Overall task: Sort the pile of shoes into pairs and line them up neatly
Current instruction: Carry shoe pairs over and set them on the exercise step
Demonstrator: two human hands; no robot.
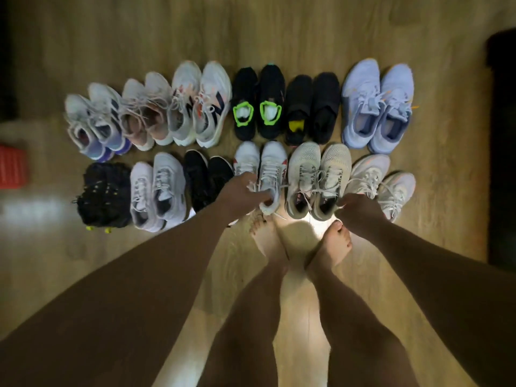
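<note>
While two rows of paired shoes were standing on the wooden floor (279,37), the white shoe with red trim (275,169) in the near row was held at its heel collar by the left grip (243,192), whose fingers were curled into the shoe's opening. Its mate (245,159) was set just beside it, partly hidden by that hand. The right grip (360,212) was seen with fingers curled by the heels of the cream mesh pair (318,169) and the pale pair (382,182), whose two shoes were staggered. Whether a lace was pinched there could not be told. In the far row, a black pair with green collars (258,88) and a light-blue pair (377,107) were lined up among others.
</note>
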